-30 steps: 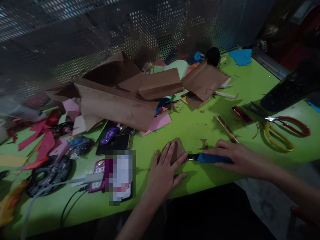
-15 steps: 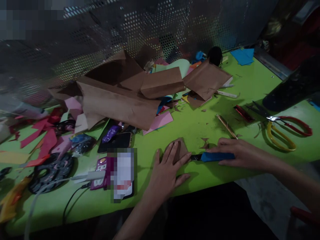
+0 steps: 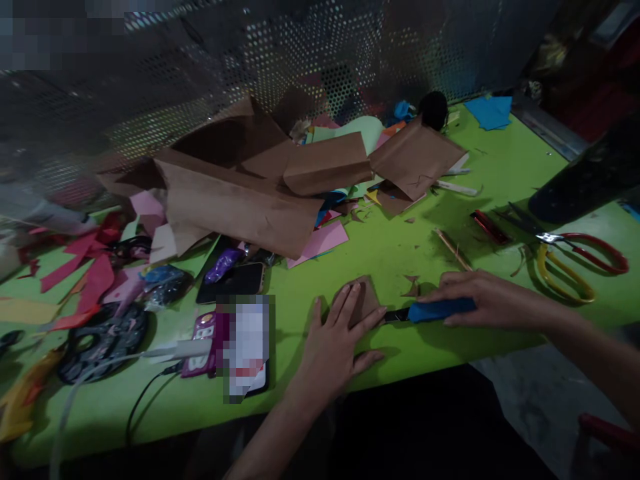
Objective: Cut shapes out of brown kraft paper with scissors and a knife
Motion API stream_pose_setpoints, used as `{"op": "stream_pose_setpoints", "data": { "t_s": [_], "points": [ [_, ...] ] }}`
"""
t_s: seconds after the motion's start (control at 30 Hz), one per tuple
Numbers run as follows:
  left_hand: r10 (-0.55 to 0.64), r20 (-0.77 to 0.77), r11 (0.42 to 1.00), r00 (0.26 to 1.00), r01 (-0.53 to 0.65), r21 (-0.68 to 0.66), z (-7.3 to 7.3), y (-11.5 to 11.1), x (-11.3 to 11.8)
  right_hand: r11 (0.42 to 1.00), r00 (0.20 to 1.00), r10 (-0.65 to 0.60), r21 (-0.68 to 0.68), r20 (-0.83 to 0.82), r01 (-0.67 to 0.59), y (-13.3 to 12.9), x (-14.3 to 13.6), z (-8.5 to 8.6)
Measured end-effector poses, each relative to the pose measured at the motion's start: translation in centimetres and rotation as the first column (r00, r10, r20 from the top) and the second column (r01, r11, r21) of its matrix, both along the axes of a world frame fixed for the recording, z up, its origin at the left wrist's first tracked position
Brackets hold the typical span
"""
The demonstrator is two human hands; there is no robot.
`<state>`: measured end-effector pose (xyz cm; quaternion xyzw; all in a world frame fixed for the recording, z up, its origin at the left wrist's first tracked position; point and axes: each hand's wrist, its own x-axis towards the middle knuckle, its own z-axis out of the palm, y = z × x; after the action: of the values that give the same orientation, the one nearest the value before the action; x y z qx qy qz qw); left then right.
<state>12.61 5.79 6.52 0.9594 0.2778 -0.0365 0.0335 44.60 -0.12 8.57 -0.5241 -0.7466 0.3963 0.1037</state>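
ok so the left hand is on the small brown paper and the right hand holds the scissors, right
The head view shows the right hand holding a blue cutter, not the scissors. The left hand is on the small brown paper.

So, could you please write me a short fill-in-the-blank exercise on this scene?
The right hand holds a cutter with its handle coloured ____.
The paper under the left hand is coloured ____.
The scissors have one yellow handle loop and one coloured ____.

Missing words: blue; brown; red.
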Motion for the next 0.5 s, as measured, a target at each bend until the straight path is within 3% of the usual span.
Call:
{"op": "stream_pose_setpoints", "data": {
  "t_s": [0.5],
  "points": [
    [-0.011,0.014,1.000,1.000,0.011,-0.009,-0.10,-0.05,-0.04,1.000,0.999,-0.005,-0.010,0.040,0.006,-0.80,-0.70,0.06]
  ]
}}
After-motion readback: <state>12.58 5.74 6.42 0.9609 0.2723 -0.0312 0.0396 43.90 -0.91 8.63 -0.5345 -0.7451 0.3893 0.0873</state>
